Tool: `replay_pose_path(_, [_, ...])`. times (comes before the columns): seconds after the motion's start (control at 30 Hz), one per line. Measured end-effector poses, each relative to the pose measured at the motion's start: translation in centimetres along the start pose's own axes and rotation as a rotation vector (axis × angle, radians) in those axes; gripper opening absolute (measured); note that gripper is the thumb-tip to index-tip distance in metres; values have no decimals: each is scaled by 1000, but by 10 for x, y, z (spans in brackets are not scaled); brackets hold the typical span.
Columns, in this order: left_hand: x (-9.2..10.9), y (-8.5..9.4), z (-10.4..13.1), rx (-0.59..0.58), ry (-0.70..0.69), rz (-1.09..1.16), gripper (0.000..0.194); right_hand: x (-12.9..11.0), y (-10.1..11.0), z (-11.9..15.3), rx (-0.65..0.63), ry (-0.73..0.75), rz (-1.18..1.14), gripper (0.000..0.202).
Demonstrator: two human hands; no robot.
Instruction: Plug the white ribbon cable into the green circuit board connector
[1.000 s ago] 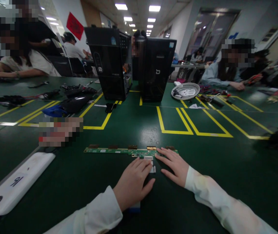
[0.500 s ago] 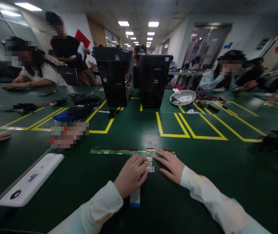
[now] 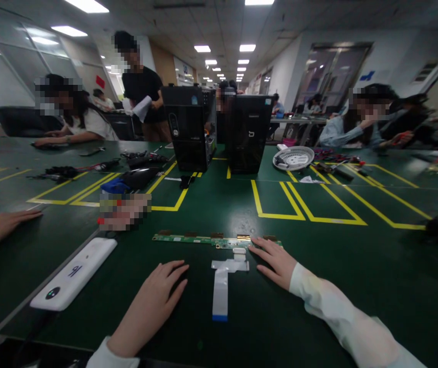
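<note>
A long, thin green circuit board [image 3: 199, 239] lies crosswise on the dark green table. A white flat ribbon cable [image 3: 220, 294] with a blue end runs from near the board's middle toward me, folded at its upper part. My right hand [image 3: 275, 260] has its fingers spread, fingertips at the right part of the board, holding nothing. My left hand [image 3: 153, 301] rests on the table left of the cable, fingers apart and nothing in it.
A white power bank-like device [image 3: 75, 273] lies at the left, near another person's hand [image 3: 2, 225]. Two black computer towers [image 3: 190, 130] stand ahead. A white basket [image 3: 293, 158] and yellow tape outlines lie beyond the board. People sit around.
My left hand has moved left and toward me, off the ribbon cable, which now shows in full. My right hand stays at the board. The view has shifted slightly left.
</note>
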State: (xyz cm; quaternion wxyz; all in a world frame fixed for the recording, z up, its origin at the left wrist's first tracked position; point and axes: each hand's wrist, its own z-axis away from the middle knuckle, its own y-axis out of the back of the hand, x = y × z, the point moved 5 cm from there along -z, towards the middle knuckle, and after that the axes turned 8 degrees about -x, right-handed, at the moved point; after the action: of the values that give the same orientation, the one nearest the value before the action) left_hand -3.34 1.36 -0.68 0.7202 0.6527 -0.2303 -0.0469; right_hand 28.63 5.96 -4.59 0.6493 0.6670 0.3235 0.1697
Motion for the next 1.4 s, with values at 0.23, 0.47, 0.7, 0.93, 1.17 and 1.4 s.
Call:
replay_pose_path(0.23, [-13, -11, 8, 142, 7, 45, 36, -4, 5, 0, -9, -17, 9, 51])
replay_pose_path(0.47, [-10, -15, 0, 191, 5, -1, 37, -3, 5, 1, -3, -7, 13, 50])
replay_pose_path(0.7, [-11, -15, -2, 207, 9, 1, 37, -16, 13, -7, 76, 29, 31, 43])
replay_pose_path(0.93, [-15, -19, -4, 172, 33, 14, 39, -52, 13, -24, -1, 113, 0, 48])
replay_pose_path(1.17, [-18, -19, -4, 186, 23, 23, 40, -49, 9, -22, -139, 32, -10, 54])
replay_pose_path(1.4, [-25, -25, -5, 187, -16, 36, 40, -31, 16, 40, -64, -64, 41, 51])
